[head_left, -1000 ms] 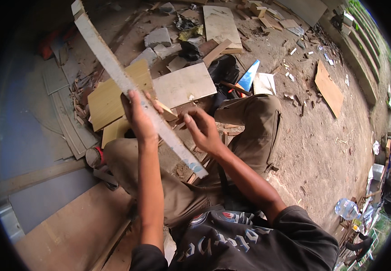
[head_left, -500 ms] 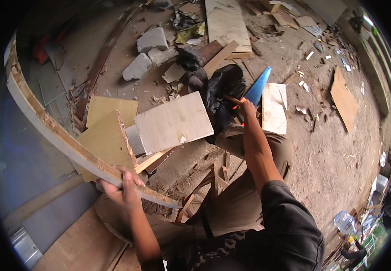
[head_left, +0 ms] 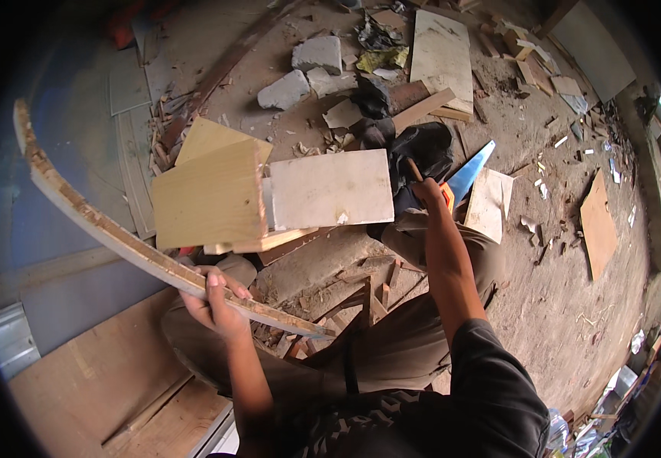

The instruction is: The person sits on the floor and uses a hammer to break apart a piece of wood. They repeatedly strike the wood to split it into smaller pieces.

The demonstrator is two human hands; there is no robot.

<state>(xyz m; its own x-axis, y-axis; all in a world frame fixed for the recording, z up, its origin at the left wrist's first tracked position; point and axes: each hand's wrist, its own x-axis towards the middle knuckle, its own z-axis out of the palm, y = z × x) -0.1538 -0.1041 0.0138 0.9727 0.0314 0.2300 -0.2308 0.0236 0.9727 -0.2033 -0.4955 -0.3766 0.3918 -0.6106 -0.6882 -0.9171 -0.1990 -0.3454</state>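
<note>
My left hand (head_left: 216, 304) is closed around a long strip of wood (head_left: 147, 256) with a pale face and a rough, splintered brown edge. It slants from the far left down to my lap and looks bent near the rim. At the right knee my right hand (head_left: 426, 192) grips a wooden handle (head_left: 414, 169); its far end lies against black plastic (head_left: 426, 145), and I cannot tell what tool it belongs to. Just right of that hand lies a handsaw (head_left: 469, 177) with a blue blade and an orange handle. A whitish board (head_left: 333, 188) rests between the hands, beside a yellowish plywood piece (head_left: 208, 200).
Grey blocks (head_left: 316, 55) and a long pale board (head_left: 443, 57) lie on the dirt floor ahead. To the right are a small white board (head_left: 489, 202) and a brown plywood scrap (head_left: 599, 225). Broken wood pieces (head_left: 372, 301) are between my legs.
The view has shifted, so the floor things sit farther right. The yellowish plywood near the left hand is turned and lies differently. Both hands keep their hold.
</note>
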